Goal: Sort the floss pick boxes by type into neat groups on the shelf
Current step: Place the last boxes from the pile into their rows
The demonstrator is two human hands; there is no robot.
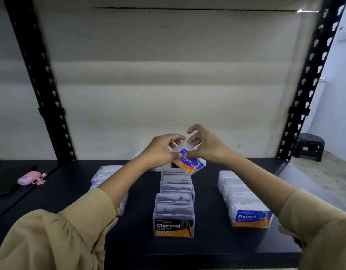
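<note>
A clear "Smooth" floss pick box (189,162) with a blue and orange label is held tilted above the back of the black shelf (207,244). My left hand (160,151) grips its left side and my right hand (205,145) pinches its top right edge. Below it, a row of several "Charcoal" boxes (175,221) runs down the middle of the shelf. On the right stands a row of "Round" boxes (246,207). A third row of clear boxes (106,176) on the left is partly hidden by my left forearm.
A further clear box (162,168) lies at the back, behind my left hand. A pink case (30,178) sits on the neighbouring shelf at the left. Black slotted uprights (43,84) frame both sides. A dark stool (309,146) stands on the floor at the right.
</note>
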